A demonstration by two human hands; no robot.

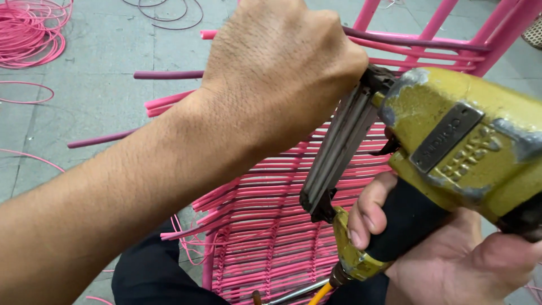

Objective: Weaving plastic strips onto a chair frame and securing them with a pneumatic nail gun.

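At the far left, loose coils of thin pink plastic cord (31,28) lie on the grey concrete floor (107,45), with single strands trailing near them. Moving right, the left hand (282,68) comes in across the middle of the view, closed in a fist with its back to the camera; what the fingers grip is hidden behind the knuckles, so I cannot tell exactly what it holds, though it sits right at the top edge of the pink woven-cord chair panel (265,226) and against the nose of the tool. Cut cord ends, pink and dull purple, stick out to the left of the weave. Pink metal frame tubes (435,25) rise behind it at the upper right. Further right, the right hand (446,254) wraps tightly around the black grip of a worn yellow-green pneumatic staple gun (457,147), whose long dark magazine (339,152) slants down toward the weave. An orange air hose (320,293) leaves the base of the grip at the bottom edge.
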